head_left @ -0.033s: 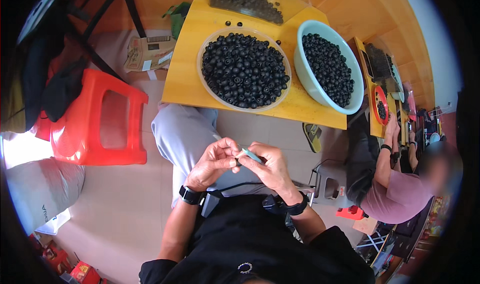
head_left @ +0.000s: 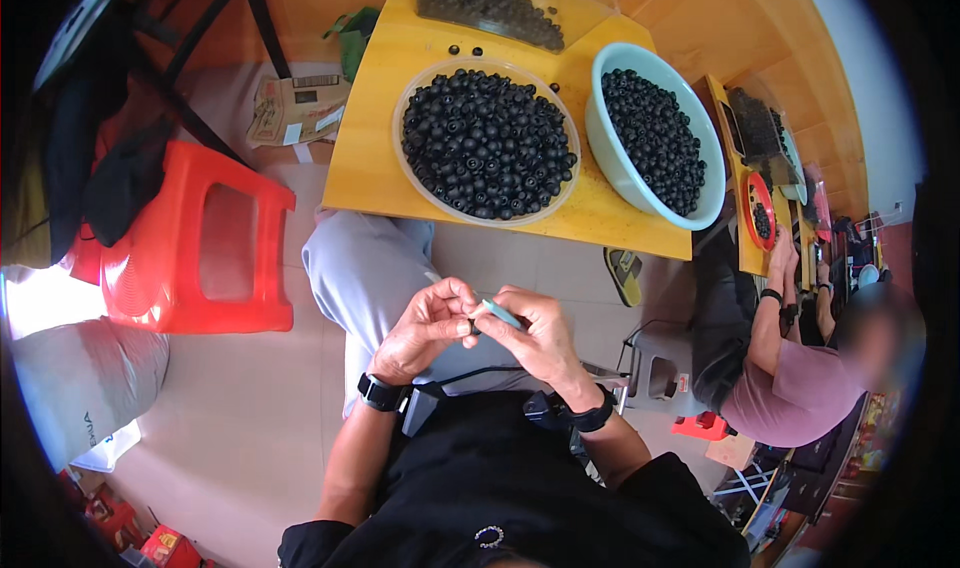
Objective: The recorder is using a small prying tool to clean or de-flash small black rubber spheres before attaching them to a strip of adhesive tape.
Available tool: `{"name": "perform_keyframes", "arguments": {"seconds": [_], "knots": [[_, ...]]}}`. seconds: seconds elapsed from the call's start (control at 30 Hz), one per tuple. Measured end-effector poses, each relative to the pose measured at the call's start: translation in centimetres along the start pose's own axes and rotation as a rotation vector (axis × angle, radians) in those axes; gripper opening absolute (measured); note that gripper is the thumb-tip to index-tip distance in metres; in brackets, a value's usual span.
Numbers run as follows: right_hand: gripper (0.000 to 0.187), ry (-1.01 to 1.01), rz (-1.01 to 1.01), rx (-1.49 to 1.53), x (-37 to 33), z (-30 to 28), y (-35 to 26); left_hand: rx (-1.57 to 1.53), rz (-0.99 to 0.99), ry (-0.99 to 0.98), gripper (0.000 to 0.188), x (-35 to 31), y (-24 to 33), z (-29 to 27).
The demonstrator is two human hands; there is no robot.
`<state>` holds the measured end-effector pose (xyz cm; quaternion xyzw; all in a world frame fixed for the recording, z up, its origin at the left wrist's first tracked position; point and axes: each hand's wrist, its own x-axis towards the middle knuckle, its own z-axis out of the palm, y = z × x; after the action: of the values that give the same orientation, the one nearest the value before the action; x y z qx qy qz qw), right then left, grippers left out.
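In front of my lap the two hands meet. My left hand [head_left: 422,330] pinches a small round black piece [head_left: 474,327] between thumb and fingers; it looks like the hollow black pieces on the table. My right hand [head_left: 541,336] is closed round a slim pale-blue tool [head_left: 503,314], its end close to the black piece. What kind of tool it is, I cannot make out. Beyond my hands, a shallow clear tub [head_left: 402,158] heaped with black hollow pieces stands on the yellow table [head_left: 365,168]. To its right a light-blue basin [head_left: 598,133] holds more of them.
A clear box [head_left: 590,8] of black pieces lies at the table's back. A red plastic stool [head_left: 185,298] stands on the left, near a pale sack [head_left: 90,378]. On the right a person [head_left: 790,388] works at another table. A slipper [head_left: 624,275] lies under the table.
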<state>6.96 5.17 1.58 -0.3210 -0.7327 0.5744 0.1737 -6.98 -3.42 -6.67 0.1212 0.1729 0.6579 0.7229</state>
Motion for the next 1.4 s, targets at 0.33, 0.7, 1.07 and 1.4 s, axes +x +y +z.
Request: {"name": "perform_keyframes", "arguments": {"seconds": [0.33,0.7,1.07,1.4], "knots": [[0.020,0.032,-0.071,-0.163,-0.2,-2.8,-0.4,0.011,0.031,0.056,0.028,0.4,0.1,1.3],[0.029,0.685,-0.183,-0.559,5.4,-16.1,-4.6,-0.010,0.030,0.010,0.015,0.3,-0.3,0.1],[0.024,0.094,-0.346,-0.885,14.5,-8.9,-6.5,-0.001,0.058,-0.052,0.012,0.2,-0.7,0.2],[0.025,-0.069,-0.252,-1.041,18.8,-7.1,-4.5,-0.007,0.069,-0.061,0.014,-0.2,-0.7,-0.1]]}}
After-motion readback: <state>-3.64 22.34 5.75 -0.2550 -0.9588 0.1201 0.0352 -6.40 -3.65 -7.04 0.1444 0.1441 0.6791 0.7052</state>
